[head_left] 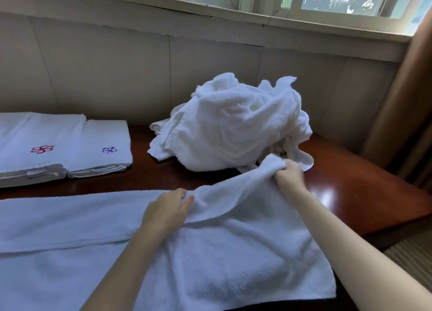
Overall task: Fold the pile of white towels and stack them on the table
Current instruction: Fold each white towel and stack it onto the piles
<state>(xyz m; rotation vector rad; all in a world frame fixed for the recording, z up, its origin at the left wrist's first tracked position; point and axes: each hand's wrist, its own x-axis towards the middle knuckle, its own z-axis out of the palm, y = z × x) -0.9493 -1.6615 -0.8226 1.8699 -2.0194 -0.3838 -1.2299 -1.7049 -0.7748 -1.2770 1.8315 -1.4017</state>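
A large white towel (222, 259) lies spread over the near part of the dark wooden table (355, 193). My right hand (289, 175) grips its far right corner and lifts it off the table. My left hand (167, 211) pinches the towel's far edge near the middle. Behind them a crumpled pile of white towels (233, 126) sits at the back of the table. At the far left two folded stacks lie side by side: one with a red emblem (35, 147), one with a blue emblem (105, 144).
A panelled wall and a window sill run behind the table. A brown curtain (406, 105) hangs at the right. The table's right edge drops to a striped carpet (411, 259). Bare wood shows to the right of the pile.
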